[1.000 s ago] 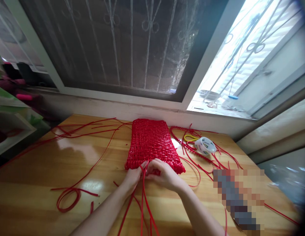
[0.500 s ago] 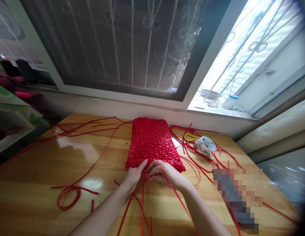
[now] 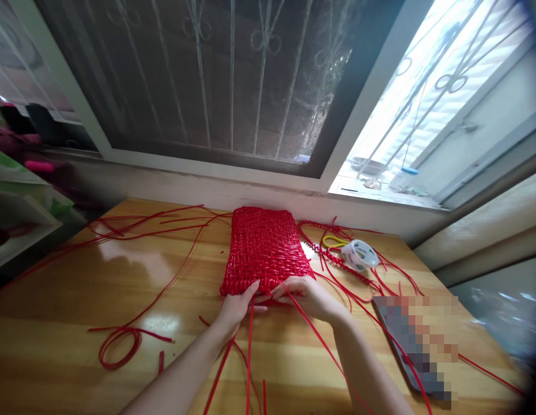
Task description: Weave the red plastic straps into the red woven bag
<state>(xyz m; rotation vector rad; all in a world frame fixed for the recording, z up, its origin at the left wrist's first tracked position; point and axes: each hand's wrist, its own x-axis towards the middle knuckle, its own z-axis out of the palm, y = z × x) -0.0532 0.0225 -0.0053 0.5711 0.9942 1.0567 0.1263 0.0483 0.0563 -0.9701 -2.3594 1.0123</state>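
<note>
A red woven panel (image 3: 264, 248) lies flat on the wooden table (image 3: 69, 300), its near edge at my hands. My left hand (image 3: 237, 306) rests on that near edge with its fingers stretched toward the weave. My right hand (image 3: 309, 295) is closed in a pinch on a red strand (image 3: 324, 346) at the panel's near right corner; the strand runs back toward me along my right forearm. More loose red strands (image 3: 249, 357) hang from the edge between my arms.
Long red strands (image 3: 155, 225) trail across the table's left, with a coiled one (image 3: 119, 346) near the front. A tape roll (image 3: 359, 255), a yellow band and a braided red cord (image 3: 332, 256) lie right of the panel. A blurred flat object (image 3: 419, 340) sits at right. Window behind.
My right hand has slid to the right along the panel's near edge, pulling a red strand out sideways. My left hand stays at the edge with its fingers more extended.
</note>
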